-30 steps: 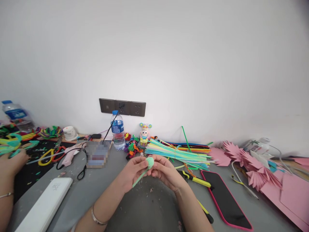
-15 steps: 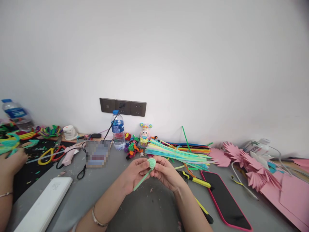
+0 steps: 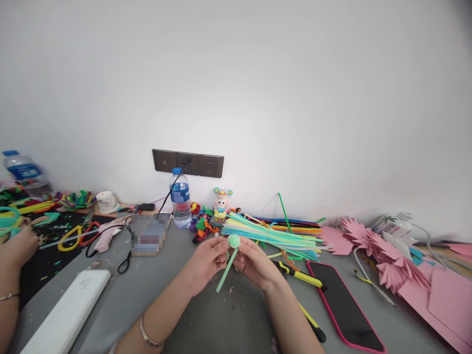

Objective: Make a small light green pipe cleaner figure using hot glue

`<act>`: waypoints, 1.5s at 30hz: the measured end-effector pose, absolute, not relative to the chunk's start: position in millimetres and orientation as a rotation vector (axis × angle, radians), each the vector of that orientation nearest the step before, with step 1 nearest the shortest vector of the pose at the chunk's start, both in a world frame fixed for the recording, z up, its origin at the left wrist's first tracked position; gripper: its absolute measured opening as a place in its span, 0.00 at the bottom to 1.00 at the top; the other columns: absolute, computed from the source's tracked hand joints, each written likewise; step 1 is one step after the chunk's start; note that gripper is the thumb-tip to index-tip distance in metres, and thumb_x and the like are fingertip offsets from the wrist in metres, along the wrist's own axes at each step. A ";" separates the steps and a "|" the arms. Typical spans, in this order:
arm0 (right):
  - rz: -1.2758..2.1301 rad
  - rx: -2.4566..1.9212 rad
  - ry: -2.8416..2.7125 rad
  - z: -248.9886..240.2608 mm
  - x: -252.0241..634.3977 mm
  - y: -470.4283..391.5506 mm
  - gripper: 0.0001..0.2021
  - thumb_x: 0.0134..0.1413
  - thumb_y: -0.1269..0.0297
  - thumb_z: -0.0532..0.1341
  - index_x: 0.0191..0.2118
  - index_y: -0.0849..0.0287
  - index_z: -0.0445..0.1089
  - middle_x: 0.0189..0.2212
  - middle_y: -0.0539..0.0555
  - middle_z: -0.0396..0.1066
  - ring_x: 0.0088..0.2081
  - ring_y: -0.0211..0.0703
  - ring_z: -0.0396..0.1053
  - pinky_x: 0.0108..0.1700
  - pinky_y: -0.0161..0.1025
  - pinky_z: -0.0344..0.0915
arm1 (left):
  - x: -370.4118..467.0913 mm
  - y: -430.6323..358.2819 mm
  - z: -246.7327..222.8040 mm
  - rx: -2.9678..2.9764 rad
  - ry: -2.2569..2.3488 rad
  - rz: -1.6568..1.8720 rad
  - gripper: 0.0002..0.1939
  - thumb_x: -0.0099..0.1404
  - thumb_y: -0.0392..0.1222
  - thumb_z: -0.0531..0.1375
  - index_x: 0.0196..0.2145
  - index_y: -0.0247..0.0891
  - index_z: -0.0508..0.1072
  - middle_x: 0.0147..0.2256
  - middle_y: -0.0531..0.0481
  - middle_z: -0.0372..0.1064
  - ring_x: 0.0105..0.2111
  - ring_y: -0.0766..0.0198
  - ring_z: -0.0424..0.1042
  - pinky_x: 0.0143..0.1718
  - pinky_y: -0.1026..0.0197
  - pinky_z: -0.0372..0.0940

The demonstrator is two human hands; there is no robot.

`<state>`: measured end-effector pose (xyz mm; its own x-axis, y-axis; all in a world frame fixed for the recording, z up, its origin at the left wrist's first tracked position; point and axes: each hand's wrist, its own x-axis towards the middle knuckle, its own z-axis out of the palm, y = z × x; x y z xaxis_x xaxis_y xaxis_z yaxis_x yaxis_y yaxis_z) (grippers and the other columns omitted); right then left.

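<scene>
A light green pipe cleaner (image 3: pixel 233 241) is wound into a tight round coil at one end. Its straight tail slants down and to the left, hanging free above the table. My right hand (image 3: pixel 256 260) pinches the coil from the right between thumb and fingers. On the other side my left hand (image 3: pixel 206 263) is closed, its thumb and fingertips at the coil's left edge; the coil partly hides the grip. Behind my hands lies a bundle of pale green, yellow and blue pipe cleaners (image 3: pixel 269 235).
A phone (image 3: pixel 346 302) and yellow-handled pliers (image 3: pixel 300 275) lie right, near folded pink paper (image 3: pixel 396 265). A white power bank (image 3: pixel 70 309), a pink glue gun (image 3: pixel 106 238) and a water bottle (image 3: pixel 180 201) are left. Another person's hand (image 3: pixel 20 246) works at far left.
The coil has turned and shifted slightly right, and its tail has swung to the right and hangs more steeply. My left fingertips have shifted slightly. The other person's hand moved a little.
</scene>
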<state>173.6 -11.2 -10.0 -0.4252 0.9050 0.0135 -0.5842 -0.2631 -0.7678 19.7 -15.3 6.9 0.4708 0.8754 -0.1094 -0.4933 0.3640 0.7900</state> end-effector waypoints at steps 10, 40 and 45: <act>1.718 -0.568 -0.664 -16.2 180.8 -1.2 0.14 0.46 0.57 0.69 0.26 0.58 0.65 0.20 0.45 0.58 0.22 0.34 0.54 0.26 0.33 0.57 | 20.3 -18.3 7.7 1.088 0.699 0.895 0.18 0.50 0.45 0.70 0.38 0.36 0.75 0.31 0.50 0.69 0.26 0.70 0.62 0.26 0.66 0.55; 1.940 -0.519 -0.825 -4.9 172.4 -13.1 0.13 0.42 0.62 0.72 0.34 0.63 0.75 0.28 0.51 0.68 0.26 0.33 0.58 0.30 0.30 0.57 | 21.0 -13.6 5.3 0.803 0.672 1.219 0.16 0.47 0.48 0.71 0.28 0.33 0.79 0.24 0.49 0.73 0.24 0.69 0.67 0.26 0.66 0.62; 1.947 -0.502 -0.898 -7.4 171.6 -12.7 0.11 0.45 0.62 0.71 0.32 0.64 0.75 0.27 0.52 0.69 0.26 0.33 0.59 0.31 0.31 0.57 | 19.1 -12.5 3.7 0.822 0.649 1.175 0.15 0.50 0.47 0.70 0.29 0.32 0.78 0.24 0.50 0.70 0.23 0.71 0.63 0.25 0.67 0.60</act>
<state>171.6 -12.7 -7.4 -0.5078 0.8614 0.0086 -0.5656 -0.3258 -0.7576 19.1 -12.5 3.7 0.2705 0.9625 -0.0214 -0.5300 0.1674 0.8313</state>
